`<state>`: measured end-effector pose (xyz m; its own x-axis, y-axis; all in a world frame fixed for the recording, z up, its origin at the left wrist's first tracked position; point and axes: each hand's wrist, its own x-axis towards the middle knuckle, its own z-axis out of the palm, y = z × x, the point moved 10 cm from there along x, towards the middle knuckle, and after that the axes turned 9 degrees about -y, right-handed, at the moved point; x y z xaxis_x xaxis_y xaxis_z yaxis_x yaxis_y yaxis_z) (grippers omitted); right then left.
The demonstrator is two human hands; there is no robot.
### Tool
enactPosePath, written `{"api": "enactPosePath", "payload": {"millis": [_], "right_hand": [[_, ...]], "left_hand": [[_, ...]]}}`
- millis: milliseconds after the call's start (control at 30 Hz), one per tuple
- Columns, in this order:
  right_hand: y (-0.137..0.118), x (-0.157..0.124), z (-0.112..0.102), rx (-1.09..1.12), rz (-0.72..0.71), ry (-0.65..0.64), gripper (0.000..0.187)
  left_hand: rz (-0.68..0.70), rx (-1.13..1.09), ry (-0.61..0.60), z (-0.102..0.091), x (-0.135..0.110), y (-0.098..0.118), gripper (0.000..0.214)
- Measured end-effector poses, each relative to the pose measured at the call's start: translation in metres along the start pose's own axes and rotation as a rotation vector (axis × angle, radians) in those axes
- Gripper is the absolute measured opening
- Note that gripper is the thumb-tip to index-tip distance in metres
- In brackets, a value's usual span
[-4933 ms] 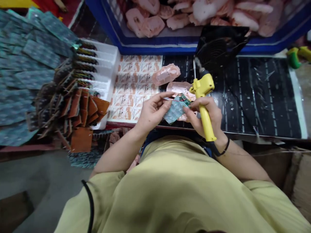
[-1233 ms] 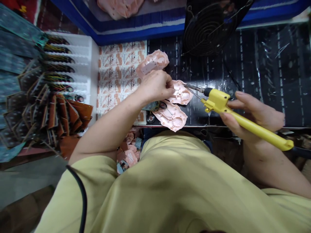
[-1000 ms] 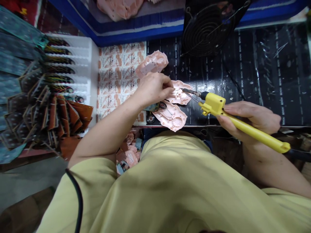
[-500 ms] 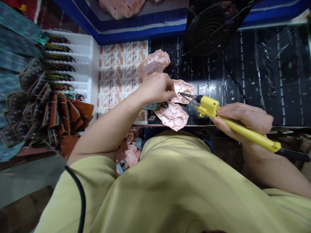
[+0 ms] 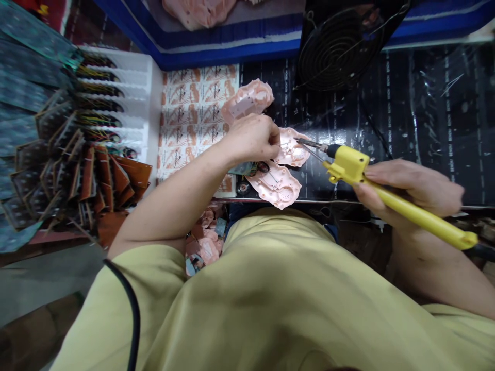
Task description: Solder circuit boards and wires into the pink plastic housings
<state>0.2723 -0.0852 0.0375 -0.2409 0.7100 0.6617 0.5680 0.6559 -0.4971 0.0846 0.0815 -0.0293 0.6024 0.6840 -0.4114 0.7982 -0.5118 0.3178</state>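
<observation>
My right hand [image 5: 415,188] is closed round the yellow handle of a soldering iron [image 5: 350,162] with a thin guide tube beside its tip. The tip is over a pink plastic shell half [image 5: 292,144]; whether it touches cannot be told. At the left edge of that shell, my left hand [image 5: 255,136] has its fingers curled and pinched, with whatever is between them hidden. Nearer my body lies a second pink shell half [image 5: 276,185] with thin wires and a round speaker grille. Behind my left hand rests another pink shell [image 5: 249,99].
White foam tray [image 5: 137,98] with wired parts stands left, beside piled circuit boards [image 5: 58,154]. A printed sheet [image 5: 181,118] covers the left part of the black bench [image 5: 417,123]. A black fan [image 5: 336,51] and blue bin [image 5: 232,49] are behind. Pink pieces [image 5: 207,245] lie below.
My right hand has drawn the soldering iron to the right, its tip moving away from my left fingertips. My left hand has stayed nearly still, pinched at the shell.
</observation>
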Motion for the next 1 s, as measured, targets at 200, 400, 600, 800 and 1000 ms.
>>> {"api": "enactPosePath", "payload": {"millis": [200, 400, 600, 800, 1000], "right_hand": [[-0.002, 0.001, 0.002, -0.25, 0.111, 0.022, 0.057], [-0.003, 0.021, 0.058, -0.323, -0.01, -0.181, 0.013], [0.032, 0.03, 0.098, -0.345, 0.039, -0.298, 0.033], [0.047, 0.038, 0.131, -0.306, -0.02, -0.504, 0.031], [0.007, 0.028, 0.14, -0.279, -0.108, -0.458, 0.023]], "left_hand": [[-0.006, -0.019, -0.012, 0.0, -0.001, 0.001, 0.015], [-0.001, 0.056, 0.018, 0.0, -0.011, 0.007, 0.023], [0.003, 0.038, 0.188, -0.017, -0.051, -0.026, 0.053], [0.102, 0.121, 0.007, 0.029, -0.079, -0.036, 0.094], [0.044, 0.199, 0.092, 0.045, -0.115, -0.039, 0.078]]}}
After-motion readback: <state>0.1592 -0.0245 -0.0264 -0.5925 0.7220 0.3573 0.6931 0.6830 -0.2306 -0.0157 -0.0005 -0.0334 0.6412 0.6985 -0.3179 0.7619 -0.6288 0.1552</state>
